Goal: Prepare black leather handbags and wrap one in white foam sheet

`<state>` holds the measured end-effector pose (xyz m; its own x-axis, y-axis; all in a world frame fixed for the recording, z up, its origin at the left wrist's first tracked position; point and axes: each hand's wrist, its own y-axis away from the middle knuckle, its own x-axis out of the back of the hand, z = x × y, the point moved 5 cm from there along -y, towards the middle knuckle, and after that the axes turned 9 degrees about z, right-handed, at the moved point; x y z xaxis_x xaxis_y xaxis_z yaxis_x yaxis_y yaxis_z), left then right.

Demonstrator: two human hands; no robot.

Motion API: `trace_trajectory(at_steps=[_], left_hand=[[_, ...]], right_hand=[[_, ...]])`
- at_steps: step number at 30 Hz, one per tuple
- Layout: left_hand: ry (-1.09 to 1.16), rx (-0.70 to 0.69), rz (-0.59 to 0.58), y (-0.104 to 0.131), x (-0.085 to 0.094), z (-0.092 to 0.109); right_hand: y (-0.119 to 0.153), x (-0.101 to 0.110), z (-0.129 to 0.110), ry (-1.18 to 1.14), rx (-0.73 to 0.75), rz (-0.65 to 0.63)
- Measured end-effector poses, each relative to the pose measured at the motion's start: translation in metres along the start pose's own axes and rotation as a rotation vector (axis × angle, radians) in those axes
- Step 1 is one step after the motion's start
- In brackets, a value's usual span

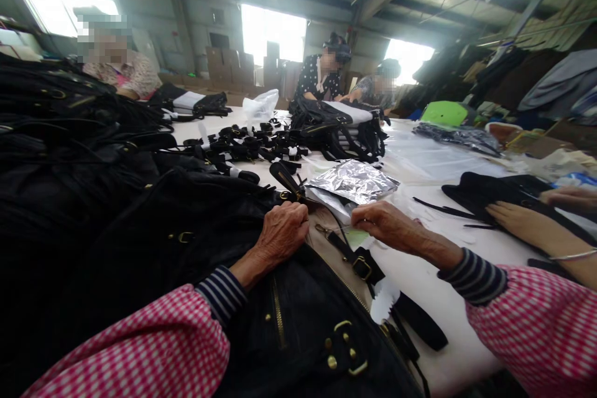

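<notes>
A black bag (298, 317) with brass-coloured zips and buckles lies in front of me, its zipped opening showing a beige lining (326, 249). My left hand (284, 227) is closed on the bag's upper edge, its fingertips partly hidden. Over the far side of the opening, my right hand (382, 222) is pinched closed; what sits between its fingertips is too small to name. A black strap with a buckle (362, 267) and metal clip lies across the lining below it. A white paper tag (385, 300) hangs beside a black strap end (422, 320).
More black bags (93, 217) are heaped at left. Small black straps (252, 143) and a crumpled silver packet (352, 181) lie on the white table (448, 267). Another bag stack (345, 127) stands behind. A co-worker's hands (522, 224) handle a black piece at right; several people work across the table.
</notes>
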<state>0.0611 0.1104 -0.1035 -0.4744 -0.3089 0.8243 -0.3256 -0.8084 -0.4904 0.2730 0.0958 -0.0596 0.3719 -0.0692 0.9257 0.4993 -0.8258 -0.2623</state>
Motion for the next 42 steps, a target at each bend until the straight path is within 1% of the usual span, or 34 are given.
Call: trace_trajectory(at_steps=[4, 8, 13, 16, 19, 22, 25, 28, 32, 36, 42], left_hand=[[0.027, 0.004, 0.015, 0.001, 0.0, -0.001], [0.057, 0.031, 0.018, 0.002, 0.001, -0.001], [0.126, 0.137, -0.002, -0.003, 0.007, -0.005], [0.21, 0.224, -0.055, -0.012, 0.012, -0.013], [0.3, 0.27, -0.115, -0.019, 0.013, -0.021], [0.344, 0.297, -0.14, -0.022, 0.012, -0.026], [0.354, 0.335, -0.149, -0.021, 0.011, -0.027], [0.356, 0.366, -0.141, -0.02, 0.012, -0.026], [0.354, 0.383, -0.122, -0.02, 0.014, -0.024], [0.341, 0.398, -0.105, -0.019, 0.016, -0.022], [0.315, 0.404, -0.083, -0.018, 0.017, -0.019]], right_hand=[[-0.006, -0.011, -0.009, -0.039, -0.003, 0.008], [-0.012, -0.021, -0.022, -0.019, 0.006, 0.001], [-0.01, -0.019, -0.038, 0.058, 0.005, 0.041], [-0.007, -0.023, -0.047, 0.104, 0.017, 0.056], [-0.006, -0.032, -0.05, 0.016, -0.022, 0.091], [-0.006, -0.041, -0.049, -0.1, -0.081, 0.12], [-0.008, -0.045, -0.05, -0.131, -0.06, 0.135], [-0.011, -0.044, -0.049, -0.075, -0.074, 0.151], [-0.018, -0.038, -0.05, 0.022, -0.11, 0.133], [-0.025, -0.033, -0.057, 0.109, -0.109, 0.096], [-0.033, -0.033, -0.067, 0.308, -0.098, 0.008]])
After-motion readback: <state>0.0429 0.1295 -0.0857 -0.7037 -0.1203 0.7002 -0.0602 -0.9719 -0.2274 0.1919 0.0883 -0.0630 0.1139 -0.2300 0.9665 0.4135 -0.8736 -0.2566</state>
